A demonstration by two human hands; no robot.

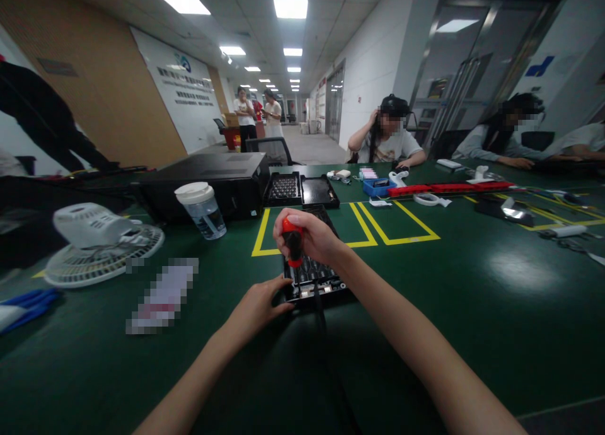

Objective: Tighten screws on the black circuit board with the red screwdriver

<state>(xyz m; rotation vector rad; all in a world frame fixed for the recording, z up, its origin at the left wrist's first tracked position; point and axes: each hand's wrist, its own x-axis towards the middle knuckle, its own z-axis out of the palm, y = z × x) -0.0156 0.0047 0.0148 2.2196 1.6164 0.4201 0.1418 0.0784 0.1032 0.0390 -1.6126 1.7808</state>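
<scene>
You bent to close work at a green bench (425, 309), your right hand (316, 234) wrapped around a red-and-black screwdriver (293, 249), its fingers closed firmly on the handle. The tool stood nearly upright over the near left corner of a shallow black rectangular case (314, 270), which lay directly before you, across the near line of a yellow tape rectangle (269, 253). Your left hand (258, 306) braced that corner, finger and thumb spread along its edges; whether they pinched it, one could not tell. A dark flat cable (320, 312) ran from the case's near edge towards you.

Whether the tip sat in a screw was too small to tell. Doing the step well likely called for a plumb shaft, steady downward pressure and slow turns from the wrist, lest the tip slip onto the exposed pale circuit parts (326, 289) just to the right. Your left fingers were best kept outside the tip's path, and the cable free of strain.
</scene>
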